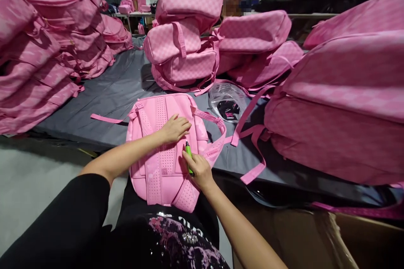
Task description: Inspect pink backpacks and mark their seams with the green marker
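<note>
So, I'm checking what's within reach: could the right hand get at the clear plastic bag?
Probably: the clear plastic bag lies mostly uncovered past a pink shoulder strap, though the right hand holds a green tool.

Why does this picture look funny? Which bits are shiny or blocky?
In the head view, the rightmost pink bags look stretched, perhaps by a wide lens; the plastic bag glints; blocky squares cover part of a person; the backpack looks fairly clear.

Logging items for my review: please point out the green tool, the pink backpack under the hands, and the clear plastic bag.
Green tool (188, 149), head view: its green body.
Pink backpack (167, 158), head view: perforated middle strip.
Clear plastic bag (222, 90), head view: upper part.
</note>
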Motion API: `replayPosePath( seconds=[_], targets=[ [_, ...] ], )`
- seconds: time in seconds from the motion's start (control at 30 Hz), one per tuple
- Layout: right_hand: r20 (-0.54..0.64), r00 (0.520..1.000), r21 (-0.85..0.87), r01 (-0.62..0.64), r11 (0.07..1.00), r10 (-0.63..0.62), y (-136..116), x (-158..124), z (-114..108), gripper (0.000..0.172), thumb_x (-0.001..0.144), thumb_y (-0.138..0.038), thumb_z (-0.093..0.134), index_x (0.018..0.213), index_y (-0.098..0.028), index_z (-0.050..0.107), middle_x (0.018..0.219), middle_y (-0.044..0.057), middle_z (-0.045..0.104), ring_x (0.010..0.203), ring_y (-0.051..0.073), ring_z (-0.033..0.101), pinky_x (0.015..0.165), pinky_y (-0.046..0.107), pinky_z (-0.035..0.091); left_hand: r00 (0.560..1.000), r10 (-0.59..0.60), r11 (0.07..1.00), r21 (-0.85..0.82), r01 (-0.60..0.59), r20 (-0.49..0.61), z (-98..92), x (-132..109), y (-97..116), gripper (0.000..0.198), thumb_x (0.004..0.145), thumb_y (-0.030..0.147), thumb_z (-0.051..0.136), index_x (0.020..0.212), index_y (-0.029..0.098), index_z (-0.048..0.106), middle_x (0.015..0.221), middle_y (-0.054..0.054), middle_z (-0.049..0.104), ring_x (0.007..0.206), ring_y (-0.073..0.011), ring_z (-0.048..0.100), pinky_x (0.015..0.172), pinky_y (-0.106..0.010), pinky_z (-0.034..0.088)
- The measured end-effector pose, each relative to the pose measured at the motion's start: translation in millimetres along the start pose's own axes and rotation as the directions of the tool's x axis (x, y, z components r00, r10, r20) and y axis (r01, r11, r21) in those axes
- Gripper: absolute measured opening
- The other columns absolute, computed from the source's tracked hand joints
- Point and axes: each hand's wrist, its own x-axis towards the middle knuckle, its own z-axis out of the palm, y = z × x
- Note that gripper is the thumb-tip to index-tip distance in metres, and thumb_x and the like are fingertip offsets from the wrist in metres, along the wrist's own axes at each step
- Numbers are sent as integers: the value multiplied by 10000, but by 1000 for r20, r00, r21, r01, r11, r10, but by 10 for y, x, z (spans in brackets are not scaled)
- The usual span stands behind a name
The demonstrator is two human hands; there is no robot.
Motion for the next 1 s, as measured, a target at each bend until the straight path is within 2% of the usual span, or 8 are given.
replayPosePath(
  seconds=[0.1,0.2,0.3,0.4,0.53,0.7,0.8,1.0],
  targets=[
    [-19,1000,-20,7,1000,-8,26,-80,13,369,973,-150,488,1324,-182,595,884,101,686,780,207,616,711,325,485,987,133,989,49,-137,85,22,392,-57,469,948,527,516,978,98,704,988,-185,701,967,-286,615,960,-460,363],
    [-55,998,-22,9,1000,-11,51,-173,-2,380,960,-134,496,1329,-173,575,908,110,690,783,211,607,705,327,476,961,230,969,61,-241,153,110,481,123,454,953,513,511,859,123,723,795,-139,697,799,-251,611,841,-422,364],
    [-89,996,-19,15,1000,-16,65,-255,6,397,942,-113,517,1331,-177,560,930,115,693,767,210,593,689,328,453,941,294,950,54,-306,166,150,410,227,409,946,506,535,872,151,723,885,-126,701,887,-256,601,876,-417,343],
    [-113,993,-12,20,1000,-21,81,-296,43,453,925,-105,563,1367,-197,523,964,113,692,770,205,590,688,325,435,958,262,958,86,-273,118,109,396,101,457,984,514,461,982,125,702,1030,-159,680,971,-271,578,907,-418,329],
    [-147,989,-6,29,1000,-30,102,-303,81,529,913,-100,590,1418,-212,475,995,113,686,785,203,586,682,320,421,960,250,956,124,-265,126,75,501,-108,447,995,504,452,972,132,699,921,-121,694,841,-239,581,797,-393,324],
    [-168,985,-6,31,1000,-31,110,-310,92,569,904,-89,604,1440,-212,458,989,114,685,771,197,573,672,319,415,943,303,945,88,-316,140,133,566,-129,487,971,560,477,846,162,726,869,-100,700,807,-218,568,799,-401,310],
    [-163,986,3,28,1000,-27,122,-329,103,573,904,-100,610,1442,-226,457,987,106,682,769,194,570,673,319,413,952,293,936,176,-305,92,51,626,-370,512,968,593,457,813,184,723,872,-82,693,848,-224,559,841,-416,326],
    [-159,987,25,30,999,-26,147,-347,116,544,898,-100,615,1414,-215,485,961,104,674,765,195,568,671,320,403,976,220,911,355,-208,9,-345,853,-1193,647,941,718,371,792,173,687,916,-67,653,1009,-253,527,1068,-521,276]
  ],
)
